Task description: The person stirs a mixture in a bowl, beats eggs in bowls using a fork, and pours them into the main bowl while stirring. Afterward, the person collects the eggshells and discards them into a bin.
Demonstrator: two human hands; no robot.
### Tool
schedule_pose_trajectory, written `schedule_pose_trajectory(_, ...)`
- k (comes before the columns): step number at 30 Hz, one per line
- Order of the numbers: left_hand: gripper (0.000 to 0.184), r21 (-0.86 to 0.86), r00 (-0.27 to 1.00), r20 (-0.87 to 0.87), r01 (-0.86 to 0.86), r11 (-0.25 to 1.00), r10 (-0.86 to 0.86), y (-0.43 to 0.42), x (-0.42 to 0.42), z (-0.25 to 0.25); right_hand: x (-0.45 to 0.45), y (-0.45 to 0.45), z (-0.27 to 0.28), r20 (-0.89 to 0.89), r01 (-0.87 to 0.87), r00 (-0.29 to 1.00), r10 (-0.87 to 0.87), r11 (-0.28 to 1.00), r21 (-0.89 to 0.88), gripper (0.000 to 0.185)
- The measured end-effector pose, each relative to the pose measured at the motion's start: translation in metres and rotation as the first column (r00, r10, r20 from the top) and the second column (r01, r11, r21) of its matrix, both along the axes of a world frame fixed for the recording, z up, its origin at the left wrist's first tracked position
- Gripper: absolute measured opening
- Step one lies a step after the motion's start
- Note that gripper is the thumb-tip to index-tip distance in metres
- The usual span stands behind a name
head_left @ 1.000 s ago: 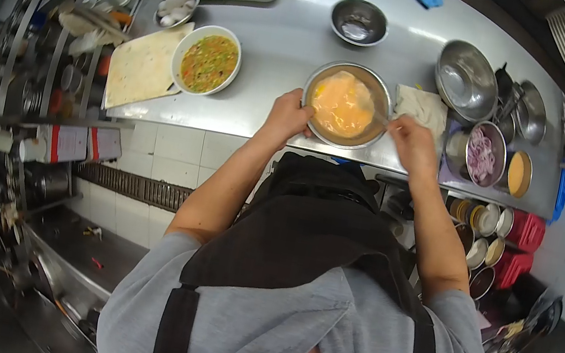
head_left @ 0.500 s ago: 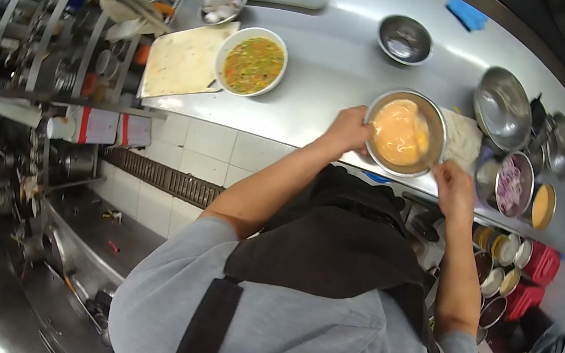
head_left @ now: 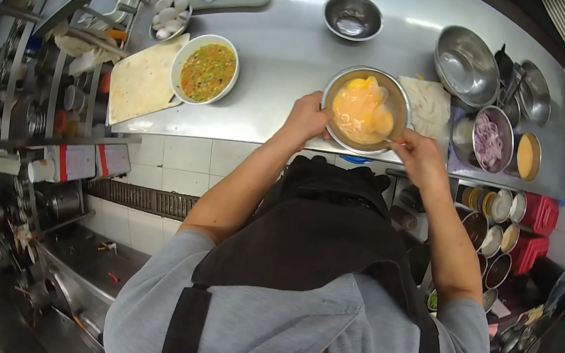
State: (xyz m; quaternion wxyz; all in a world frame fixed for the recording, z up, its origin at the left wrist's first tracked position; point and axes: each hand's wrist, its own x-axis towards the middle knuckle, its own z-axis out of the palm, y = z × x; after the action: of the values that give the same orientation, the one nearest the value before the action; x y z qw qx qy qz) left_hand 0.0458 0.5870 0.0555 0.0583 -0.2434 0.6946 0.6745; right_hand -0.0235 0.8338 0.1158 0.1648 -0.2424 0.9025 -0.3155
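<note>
A steel bowl (head_left: 328, 125) of orange-yellow beaten egg (head_left: 360, 112) is near the table's front edge. My left hand (head_left: 309, 122) grips its left rim. At the bowl's lower right rim, my right hand (head_left: 418, 157) is closed on the handle of a thin metal utensil (head_left: 388, 141), whose far end is hidden in the egg. Just right of the bowl lies a folded pale cloth (head_left: 424, 108). Behind it stands a small steel bowl (head_left: 353, 17).
Left on the steel table (head_left: 280, 63) are a white bowl of chopped vegetables (head_left: 205, 73), a cutting board (head_left: 140, 85) and a bowl of eggs (head_left: 170, 19). Right are a large steel bowl (head_left: 467, 65), sliced onions (head_left: 487, 141) and an orange-filled container (head_left: 527, 156).
The camera view has shifted back and forth. My right hand has moved in toward the bowl's lower right rim, and the egg's surface has changed shape. My left hand still grips the bowl.
</note>
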Motion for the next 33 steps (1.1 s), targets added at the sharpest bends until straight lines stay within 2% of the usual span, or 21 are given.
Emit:
schedule_pose_trajectory(1,0.021,0.001,1.0,0.0,0.014,1.0,-0.014,0.0,0.0,-0.004,0.003,-0.002,0.008,0.147,-0.008,0.989,0.012,1.0,-0.028,0.014)
schedule_pose_trajectory(2,0.021,0.004,1.0,0.003,0.017,1.0,-0.017,-0.001,0.0,-0.007,-0.002,0.002,0.006,0.145,0.004,0.989,0.0,1.0,-0.028,0.014)
schedule_pose_trajectory(4,0.021,0.005,0.999,0.017,0.031,1.0,-0.031,0.001,-0.001,-0.001,-0.014,0.009,0.0,0.008,0.272,0.962,-0.272,0.96,-0.069,0.014)
schedule_pose_trajectory(5,0.021,0.004,0.999,0.014,0.039,0.999,-0.039,0.002,-0.001,0.003,-0.01,0.012,-0.002,0.005,0.28,0.96,-0.28,0.958,-0.07,0.014)
schedule_pose_trajectory(7,0.02,0.026,0.999,0.043,0.02,0.999,-0.021,0.005,-0.002,0.016,0.006,0.008,-0.001,-0.007,-0.06,0.998,0.059,0.994,-0.09,0.013)
schedule_pose_trajectory(8,0.02,0.027,0.999,0.043,0.026,0.999,-0.027,0.006,-0.003,0.016,0.005,0.006,0.005,0.139,0.012,0.99,-0.002,0.998,-0.067,0.014)
schedule_pose_trajectory(9,0.02,0.038,0.999,0.038,0.025,0.999,-0.026,0.007,-0.003,0.014,-0.001,0.008,0.006,0.139,0.016,0.99,-0.007,0.998,-0.067,0.014)
schedule_pose_trajectory(11,0.02,0.046,0.999,0.035,0.029,0.999,-0.03,0.008,-0.003,0.013,-0.011,0.013,0.007,0.001,0.262,0.965,-0.262,0.964,-0.053,0.014)
schedule_pose_trajectory(13,0.02,-0.011,0.998,0.047,0.03,0.999,-0.03,0.008,-0.003,0.014,-0.003,0.01,0.002,-0.104,0.184,0.978,-0.181,0.983,0.023,0.014)
schedule_pose_trajectory(15,0.02,-0.007,0.998,0.053,0.025,1.0,-0.025,0.008,-0.002,0.013,0.005,0.011,0.005,0.065,-0.035,0.997,0.041,0.995,-0.09,0.016)
schedule_pose_trajectory(16,0.02,-0.004,0.998,0.055,0.021,1.0,-0.02,0.008,-0.002,0.013,-0.008,0.018,-0.002,0.171,0.039,0.985,-0.026,0.996,-0.074,0.017)
schedule_pose_trajectory(17,0.02,-0.006,0.998,0.054,0.025,1.0,-0.024,0.009,-0.001,0.013,-0.009,0.018,-0.005,0.17,0.043,0.985,-0.029,0.996,-0.077,0.017)
schedule_pose_trajectory(19,0.019,0.045,1.0,0.026,0.014,0.999,-0.015,0.012,-0.001,0.012,-0.01,0.019,-0.006,-0.094,0.155,0.984,-0.153,0.988,0.019,0.017)
schedule_pose_trajectory(20,0.019,0.044,1.0,0.019,0.017,0.999,-0.018,0.012,-0.004,0.013,-0.001,0.019,-0.007,-0.165,-0.005,0.986,0.013,0.999,0.052,0.015)
schedule_pose_trajectory(21,0.019,0.017,0.999,0.042,0.031,0.999,-0.032,0.011,-0.004,0.014,-0.002,0.021,-0.007,-0.164,-0.001,0.986,0.01,0.999,0.053,0.015)
schedule_pose_trajectory(23,0.019,-0.007,0.995,0.075,0.059,0.998,-0.058,0.014,-0.002,0.012,-0.007,0.029,-0.005,0.171,0.003,0.985,0.014,0.995,-0.096,0.015)
schedule_pose_trajectory(24,0.02,0.006,0.995,0.071,0.065,0.998,-0.065,0.017,-0.002,0.012,-0.013,0.033,0.002,0.132,0.126,0.984,-0.118,0.991,-0.054,0.014)
schedule_pose_trajectory(25,0.021,0.02,0.995,0.061,0.073,0.997,-0.074,0.019,-0.005,0.012,-0.01,0.037,-0.004,0.13,0.142,0.982,-0.134,0.988,-0.055,0.014)
schedule_pose_trajectory(27,0.022,0.018,0.995,0.027,0.095,0.995,-0.096,0.026,-0.011,0.007,0.0,0.045,-0.02,-0.126,0.125,0.984,-0.125,0.992,-0.006,0.014)
schedule_pose_trajectory(31,0.024,0.005,0.99,-0.006,0.138,0.99,-0.138,0.057,-0.029,0.015,0.031,0.052,-0.006,-0.063,0.256,0.962,-0.264,0.96,-0.113,0.018)
schedule_pose_trajectory(33,0.024,0.091,0.982,-0.005,0.187,0.978,-0.188,0.07,-0.04,0.018,0.045,0.067,-0.003,-0.104,0.241,0.961,-0.257,0.96,-0.145,0.024)
